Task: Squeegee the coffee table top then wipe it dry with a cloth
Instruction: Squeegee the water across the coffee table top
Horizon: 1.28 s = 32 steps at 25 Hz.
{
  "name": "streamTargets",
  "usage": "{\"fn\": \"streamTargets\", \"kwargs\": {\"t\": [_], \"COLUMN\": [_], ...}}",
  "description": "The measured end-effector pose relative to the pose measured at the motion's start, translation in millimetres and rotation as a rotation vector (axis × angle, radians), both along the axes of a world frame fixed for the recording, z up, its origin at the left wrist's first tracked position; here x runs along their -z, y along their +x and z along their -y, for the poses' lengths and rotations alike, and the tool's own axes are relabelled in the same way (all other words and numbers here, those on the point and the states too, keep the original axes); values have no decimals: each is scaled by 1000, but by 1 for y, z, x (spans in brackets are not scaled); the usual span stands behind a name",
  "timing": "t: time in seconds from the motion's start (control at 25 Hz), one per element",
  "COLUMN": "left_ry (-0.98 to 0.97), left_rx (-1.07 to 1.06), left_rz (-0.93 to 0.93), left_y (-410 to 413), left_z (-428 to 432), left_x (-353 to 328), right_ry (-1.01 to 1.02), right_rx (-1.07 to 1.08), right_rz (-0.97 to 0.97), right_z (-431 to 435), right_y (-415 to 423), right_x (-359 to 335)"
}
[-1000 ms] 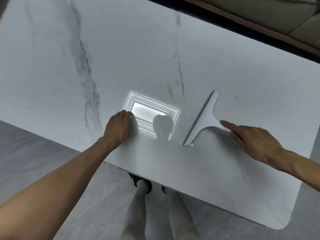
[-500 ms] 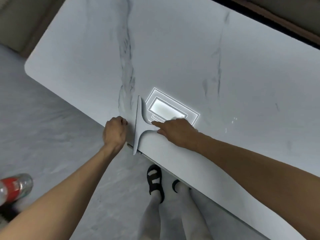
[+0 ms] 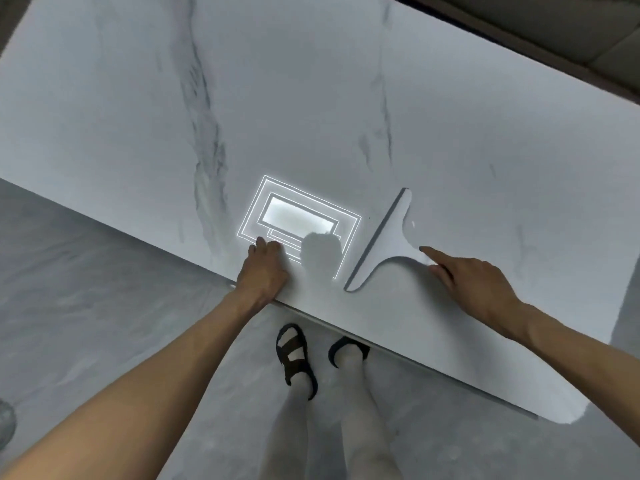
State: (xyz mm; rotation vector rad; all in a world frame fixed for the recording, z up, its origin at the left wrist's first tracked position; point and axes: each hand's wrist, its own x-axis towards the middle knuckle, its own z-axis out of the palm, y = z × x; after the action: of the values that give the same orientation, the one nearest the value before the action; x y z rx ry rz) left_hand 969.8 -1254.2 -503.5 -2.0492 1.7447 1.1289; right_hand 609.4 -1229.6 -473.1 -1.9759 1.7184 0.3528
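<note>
Closest to me, two feet in dark sandals (image 3: 296, 355) stand on the grey floor (image 3: 104, 306), toes just under the near edge of the coffee table top (image 3: 311, 98). Both bare forearms reach up and onto the marble.

The left hand (image 3: 265, 268) sits right at that near edge. Its fingers are curled in with the knuckles forward, resting on the surface, and I see nothing in them.

Over to the right, the right hand (image 3: 474, 278) has the white squeegee (image 3: 388, 237) by its handle. The index finger lies straight along the stem, the other fingers bend around the handle's end, and the hand hides that end.

The squeegee lies on the table between the two hands, its long blade running diagonally from near the front edge away and to the right.

Just left of the blade, a bright rectangular light reflection (image 3: 298, 216) glows in the polish, and a round head shadow (image 3: 320, 251) cuts its near corner.

Further out, grey veins (image 3: 207, 133) streak the stone. Past the far edge, top right, is a sofa (image 3: 554, 22).
</note>
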Motion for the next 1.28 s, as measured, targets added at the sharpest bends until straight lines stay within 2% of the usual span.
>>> {"fn": "streamTargets", "kwargs": {"t": [0.12,0.24,0.36,0.48,0.64,0.76,0.92,0.96,1.12,1.28], "left_ry": [-26,-88,-154,-163,-251,-239,-235,-237,-197,-226], "left_rx": [-28,-136,-205,-263,-239,-214,150,184,231,185], "left_rz": [-6,-79,-83,-24,34,3,36,19,18,35], "left_y": [0,15,42,58,53,26,-23,-35,-77,-96], "left_z": [-3,-7,-14,-22,-32,-43,-63,-66,-73,-78], "left_x": [-6,-13,-13,-10,2,7,7,6,0,-6], "right_ry": [5,-2,-9,43,23,30,89,101,117,99], "right_rx": [60,60,1,-190,-346,-275,-161,-138,-72,-130], "right_rz": [-65,-50,69,188,198,196,113,89,-24,68], "right_z": [-24,-25,-12,-7,-28,-46,-72,-77,-90,-91], "right_y": [-31,-16,45,127,179,137,36,11,-66,-69], "right_x": [-15,-25,-24,-6,20,27,15,10,-12,-18]}}
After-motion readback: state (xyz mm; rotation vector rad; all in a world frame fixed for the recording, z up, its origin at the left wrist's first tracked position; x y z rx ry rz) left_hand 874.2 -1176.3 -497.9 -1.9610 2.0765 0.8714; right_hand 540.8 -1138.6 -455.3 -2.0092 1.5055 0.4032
